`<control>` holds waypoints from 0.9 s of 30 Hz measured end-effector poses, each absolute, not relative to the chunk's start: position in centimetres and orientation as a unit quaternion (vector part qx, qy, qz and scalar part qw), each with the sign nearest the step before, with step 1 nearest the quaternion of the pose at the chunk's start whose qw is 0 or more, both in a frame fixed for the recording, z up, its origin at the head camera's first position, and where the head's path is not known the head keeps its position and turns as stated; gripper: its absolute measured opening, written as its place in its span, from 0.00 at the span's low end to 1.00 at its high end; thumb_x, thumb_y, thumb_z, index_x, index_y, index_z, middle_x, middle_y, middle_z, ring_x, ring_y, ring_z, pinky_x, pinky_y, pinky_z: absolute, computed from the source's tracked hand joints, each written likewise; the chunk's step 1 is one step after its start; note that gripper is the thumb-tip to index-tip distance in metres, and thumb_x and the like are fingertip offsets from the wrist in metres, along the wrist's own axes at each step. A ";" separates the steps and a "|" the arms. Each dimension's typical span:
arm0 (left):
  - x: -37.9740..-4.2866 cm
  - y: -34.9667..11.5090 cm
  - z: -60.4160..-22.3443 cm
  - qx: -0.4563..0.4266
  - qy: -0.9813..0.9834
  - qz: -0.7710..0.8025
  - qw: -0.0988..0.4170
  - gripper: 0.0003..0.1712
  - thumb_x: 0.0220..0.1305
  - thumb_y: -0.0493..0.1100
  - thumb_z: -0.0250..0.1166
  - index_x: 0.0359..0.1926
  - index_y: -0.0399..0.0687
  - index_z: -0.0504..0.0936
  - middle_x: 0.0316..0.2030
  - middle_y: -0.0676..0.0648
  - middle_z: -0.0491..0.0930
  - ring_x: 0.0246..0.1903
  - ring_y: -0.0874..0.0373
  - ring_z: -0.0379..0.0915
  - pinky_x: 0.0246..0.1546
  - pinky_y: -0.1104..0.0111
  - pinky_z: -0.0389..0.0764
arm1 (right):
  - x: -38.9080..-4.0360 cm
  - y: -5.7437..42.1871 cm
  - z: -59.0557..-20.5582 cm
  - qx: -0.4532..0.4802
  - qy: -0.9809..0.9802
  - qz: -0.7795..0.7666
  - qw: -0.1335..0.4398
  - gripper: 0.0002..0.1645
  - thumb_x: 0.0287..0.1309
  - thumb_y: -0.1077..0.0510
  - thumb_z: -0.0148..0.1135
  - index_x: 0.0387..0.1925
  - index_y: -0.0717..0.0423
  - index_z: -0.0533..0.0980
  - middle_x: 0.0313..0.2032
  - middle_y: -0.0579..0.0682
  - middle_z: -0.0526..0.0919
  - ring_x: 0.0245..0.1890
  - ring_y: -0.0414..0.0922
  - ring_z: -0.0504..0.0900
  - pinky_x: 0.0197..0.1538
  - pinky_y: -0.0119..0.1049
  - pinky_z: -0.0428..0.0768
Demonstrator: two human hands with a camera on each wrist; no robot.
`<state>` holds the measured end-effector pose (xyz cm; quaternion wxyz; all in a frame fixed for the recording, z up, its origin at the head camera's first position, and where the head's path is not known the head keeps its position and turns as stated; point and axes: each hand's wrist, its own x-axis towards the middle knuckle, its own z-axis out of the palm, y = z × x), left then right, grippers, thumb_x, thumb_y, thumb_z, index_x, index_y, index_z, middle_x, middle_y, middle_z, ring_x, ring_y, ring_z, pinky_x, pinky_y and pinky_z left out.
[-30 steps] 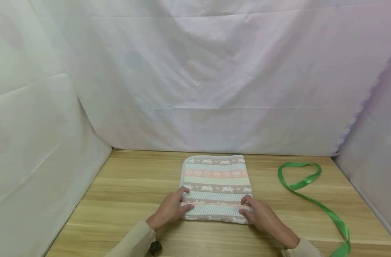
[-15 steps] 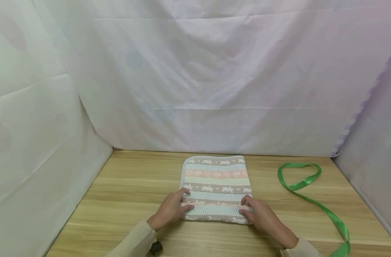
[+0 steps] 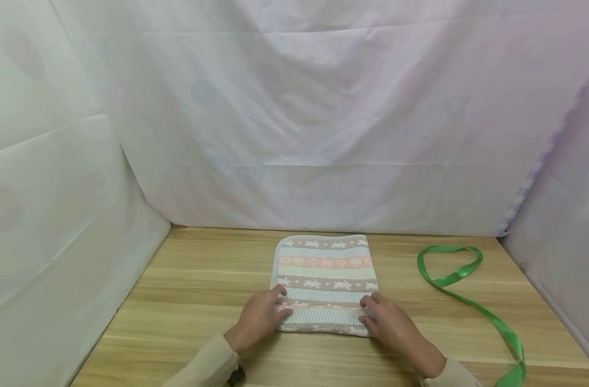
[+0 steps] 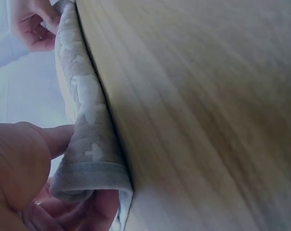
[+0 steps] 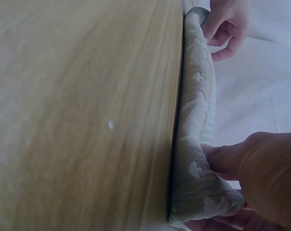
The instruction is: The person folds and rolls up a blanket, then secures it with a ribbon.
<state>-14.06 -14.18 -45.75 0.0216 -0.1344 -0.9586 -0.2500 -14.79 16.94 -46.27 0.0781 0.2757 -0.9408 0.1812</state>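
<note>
A folded towel point(image 3: 325, 282) with white rabbits, mushrooms and pastel stripes lies on the wooden table, its near edge turned over in a thick fold. My left hand point(image 3: 260, 317) grips the left end of that fold; in the left wrist view the thumb point(image 4: 58, 139) presses its outer face while the other fingers curl around the bound end. At the opposite end, my right hand point(image 3: 393, 325) pinches the fold between thumb and fingers. The right wrist view shows the towel's rolled front point(image 5: 196, 134) close along the tabletop, with several fingertips hidden behind the cloth.
A green ribbon point(image 3: 488, 314) lies loosely looped on the table point(image 3: 202, 269) to the right, running down to the front edge of the view. White cloth walls point(image 3: 294, 134) enclose the table at the back and both sides.
My right hand has shifted slightly to the left with its end of the towel. The left hand keeps its grip in nearly the same spot, and the ribbon lies as before.
</note>
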 end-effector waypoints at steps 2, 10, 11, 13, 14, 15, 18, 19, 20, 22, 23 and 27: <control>-14.0 -14.1 -45.7 -0.141 -0.962 -0.230 0.038 0.20 0.53 0.47 0.76 0.43 0.44 0.81 0.37 0.43 0.88 0.35 0.51 0.85 0.31 0.64 0.82 | -14.8 16.9 -46.4 0.302 -0.934 0.161 0.108 0.14 0.48 0.59 0.77 0.36 0.52 0.79 0.32 0.42 0.75 0.30 0.37 0.73 0.32 0.33 0.76; -14.0 -13.5 -46.0 -0.249 -0.943 -0.175 0.135 0.10 0.52 0.37 0.75 0.37 0.46 0.85 0.32 0.50 0.86 0.31 0.59 0.76 0.32 0.68 0.77 | -14.8 16.1 -46.0 0.369 -0.917 0.061 0.141 0.09 0.46 0.66 0.71 0.30 0.54 0.81 0.30 0.45 0.77 0.34 0.43 0.75 0.40 0.40 0.77; -14.0 -13.5 -46.1 -0.264 -0.939 -0.175 0.137 0.09 0.54 0.36 0.73 0.37 0.46 0.85 0.31 0.51 0.86 0.30 0.60 0.76 0.32 0.69 0.76 | -14.7 16.0 -45.9 0.372 -0.916 0.054 0.140 0.09 0.45 0.68 0.71 0.29 0.55 0.80 0.29 0.46 0.78 0.33 0.43 0.75 0.40 0.40 0.77; -13.9 -13.3 -46.2 -0.284 -0.932 -0.175 0.139 0.06 0.56 0.34 0.71 0.37 0.45 0.85 0.30 0.51 0.87 0.29 0.61 0.75 0.32 0.70 0.75 | -14.4 15.9 -45.7 0.374 -0.917 0.043 0.129 0.10 0.44 0.70 0.69 0.29 0.55 0.79 0.28 0.47 0.79 0.32 0.44 0.77 0.40 0.39 0.78; -13.8 -13.3 -46.3 -0.294 -0.929 -0.176 0.142 0.06 0.57 0.34 0.70 0.37 0.45 0.85 0.30 0.51 0.87 0.28 0.61 0.75 0.31 0.70 0.75 | -14.3 15.9 -45.6 0.375 -0.917 0.041 0.130 0.10 0.44 0.70 0.69 0.28 0.55 0.79 0.28 0.47 0.80 0.32 0.44 0.77 0.39 0.39 0.78; -13.7 -13.3 -46.3 -0.302 -0.925 -0.175 0.150 0.06 0.58 0.33 0.70 0.37 0.45 0.85 0.29 0.50 0.86 0.28 0.61 0.75 0.31 0.70 0.76 | -14.2 15.9 -45.5 0.378 -0.916 0.040 0.131 0.10 0.45 0.70 0.69 0.28 0.55 0.79 0.28 0.47 0.80 0.31 0.44 0.78 0.39 0.39 0.78; -13.4 -13.5 -46.4 -0.319 -0.918 -0.165 0.168 0.07 0.58 0.36 0.70 0.39 0.44 0.85 0.28 0.51 0.86 0.27 0.61 0.77 0.31 0.70 0.77 | -14.0 16.1 -45.3 0.386 -0.912 0.045 0.131 0.06 0.51 0.64 0.71 0.30 0.55 0.79 0.29 0.47 0.82 0.30 0.44 0.80 0.36 0.38 0.79; -13.3 -13.5 -46.4 -0.324 -0.917 -0.158 0.170 0.09 0.58 0.38 0.72 0.40 0.44 0.85 0.29 0.51 0.86 0.28 0.61 0.78 0.32 0.69 0.78 | -13.9 16.2 -45.2 0.388 -0.911 0.049 0.129 0.07 0.53 0.60 0.72 0.31 0.55 0.80 0.30 0.47 0.83 0.31 0.44 0.80 0.36 0.39 0.79; -13.2 -13.6 -46.4 -0.328 -0.918 -0.147 0.169 0.11 0.57 0.42 0.72 0.41 0.45 0.85 0.31 0.52 0.86 0.29 0.61 0.79 0.33 0.69 0.79 | -13.9 16.3 -45.2 0.390 -0.911 0.054 0.124 0.09 0.54 0.55 0.72 0.32 0.55 0.80 0.30 0.47 0.83 0.31 0.44 0.81 0.37 0.40 0.79; -13.1 -13.8 -46.2 -0.334 -0.921 -0.129 0.155 0.19 0.56 0.50 0.74 0.45 0.46 0.84 0.34 0.52 0.86 0.32 0.61 0.79 0.35 0.69 0.80 | -13.8 16.5 -44.9 0.392 -0.911 0.066 0.109 0.18 0.52 0.47 0.74 0.36 0.56 0.81 0.33 0.48 0.84 0.34 0.46 0.82 0.39 0.42 0.80; -13.0 -13.9 -46.1 -0.336 -0.923 -0.120 0.144 0.23 0.55 0.54 0.74 0.47 0.47 0.84 0.36 0.52 0.86 0.34 0.60 0.80 0.37 0.68 0.80 | -13.8 16.6 -44.8 0.390 -0.913 0.069 0.098 0.21 0.50 0.45 0.75 0.38 0.56 0.81 0.34 0.49 0.84 0.35 0.46 0.82 0.40 0.43 0.80; -13.0 -14.2 -45.8 -0.337 -0.931 -0.104 0.096 0.34 0.50 0.59 0.76 0.55 0.48 0.81 0.42 0.51 0.84 0.40 0.60 0.79 0.43 0.67 0.79 | -13.9 16.7 -44.4 0.382 -0.918 0.080 0.066 0.28 0.42 0.45 0.79 0.42 0.56 0.80 0.37 0.50 0.85 0.38 0.48 0.83 0.43 0.46 0.81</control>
